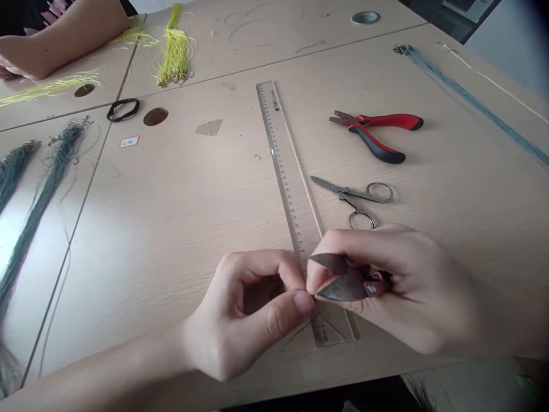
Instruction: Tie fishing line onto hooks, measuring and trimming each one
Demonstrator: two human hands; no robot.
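My left hand is closed in a pinch, thumb against forefinger, on the end of a thin cord; its fingertips hide the very end. Touching it, my right hand is wrapped round small pliers with dark pointed jaws and a dark red body. The jaws stand apart and point left, toward the left fingertips. Beneath both hands lies a clear ruler, running away from me across the table. Silver scissors rest just beyond my right hand, blades a little apart.
Red-and-black pliers lie farther back. Blue-green cord bundles are at left, with another blue cord bundle at right. Yellow cords, a black band and a tape roll lie behind. Another person's arm rests at upper left.
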